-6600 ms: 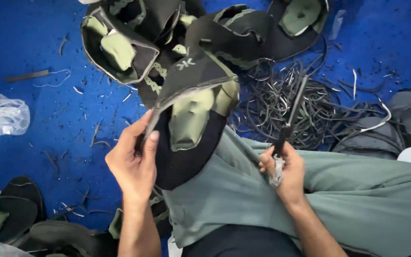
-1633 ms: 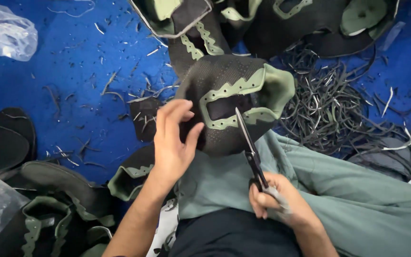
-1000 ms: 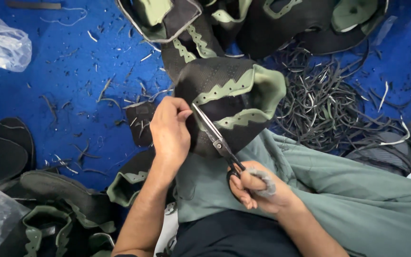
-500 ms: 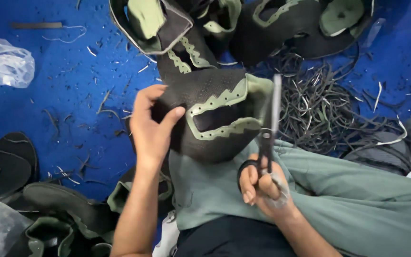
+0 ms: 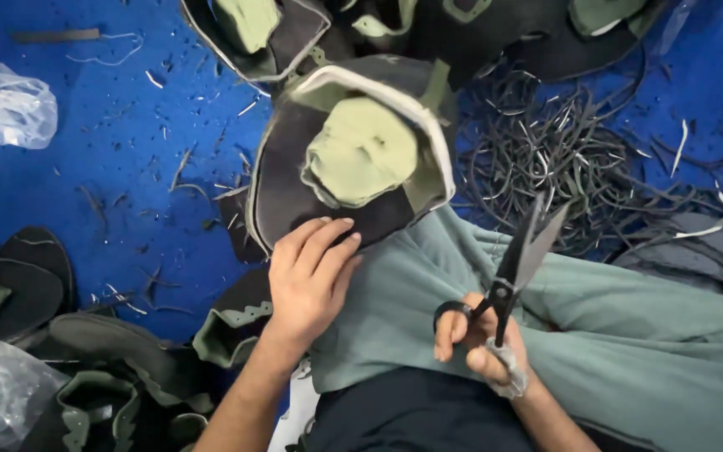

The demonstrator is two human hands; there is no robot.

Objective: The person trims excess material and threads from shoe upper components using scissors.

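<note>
My left hand (image 5: 310,280) grips the near edge of a dark shoe upper (image 5: 286,180), turned inside out over my knee so its pale green lining (image 5: 361,151) and white rim face up. My right hand (image 5: 480,347), with a bandage around one finger, holds black scissors (image 5: 522,255) by the handles. The blades are slightly apart and point up and away, clear of the shoe upper, above my grey-green trouser leg (image 5: 629,335).
More dark and green shoe uppers (image 5: 261,25) are piled at the top and at the lower left (image 5: 102,377). A heap of cut dark strips (image 5: 579,159) lies at the right. Clear plastic bags (image 5: 2,105) sit at the left on the blue floor (image 5: 110,184), littered with trimmings.
The shoe upper has been flipped from its stitched outer face to its lined inside. My left hand moved from its far side to its near edge; the scissors drifted right and lower.
</note>
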